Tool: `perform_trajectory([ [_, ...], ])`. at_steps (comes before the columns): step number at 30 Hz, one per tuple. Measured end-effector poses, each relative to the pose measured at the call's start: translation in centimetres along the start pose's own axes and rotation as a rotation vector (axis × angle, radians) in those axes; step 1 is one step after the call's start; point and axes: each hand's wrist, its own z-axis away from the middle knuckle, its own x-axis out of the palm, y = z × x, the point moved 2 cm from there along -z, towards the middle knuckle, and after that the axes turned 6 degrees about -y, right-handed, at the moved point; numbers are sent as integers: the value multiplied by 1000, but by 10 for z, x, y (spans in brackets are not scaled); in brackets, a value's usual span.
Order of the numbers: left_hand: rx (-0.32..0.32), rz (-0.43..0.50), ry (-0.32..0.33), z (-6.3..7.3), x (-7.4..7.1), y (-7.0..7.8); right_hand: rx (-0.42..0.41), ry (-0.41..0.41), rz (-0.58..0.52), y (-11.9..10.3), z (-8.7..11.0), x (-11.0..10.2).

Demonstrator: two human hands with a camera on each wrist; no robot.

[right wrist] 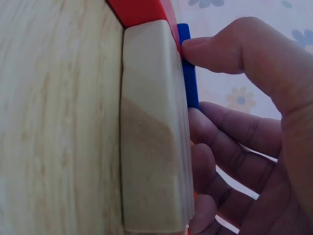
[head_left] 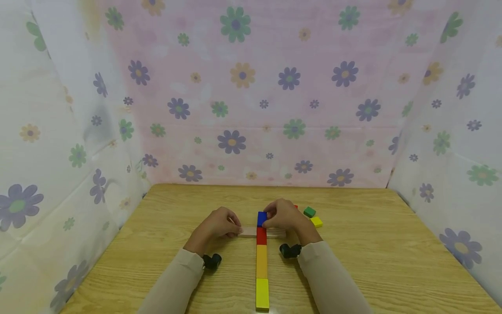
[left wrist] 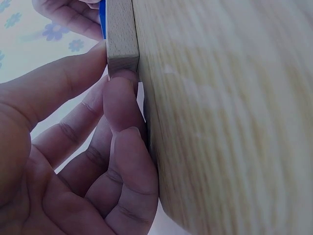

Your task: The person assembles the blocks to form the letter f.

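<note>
Pinching a pale wooden strip (head_left: 248,232) left of the row's red rectangular block (head_left: 261,236), the left grip (head_left: 218,222) should steady it. Just beyond that red block, the right grip (head_left: 286,216), clamped on one blue rectangular block (head_left: 262,219), should square it flush. Nearer: one long orange block (head_left: 261,261), one yellow block (head_left: 262,294). Rightward, beyond: one loose red piece (head_left: 296,206), one green block (head_left: 309,212), one small yellow block (head_left: 316,222).

The sleeves (head_left: 174,283) are beige, the wrist cameras (head_left: 212,261) black.
</note>
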Motion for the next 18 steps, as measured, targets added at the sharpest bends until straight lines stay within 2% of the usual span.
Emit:
perform_trajectory([
  [18, 15, -24, 8, -2, 0, -3, 8, 8, 3, 2, 0, 1],
])
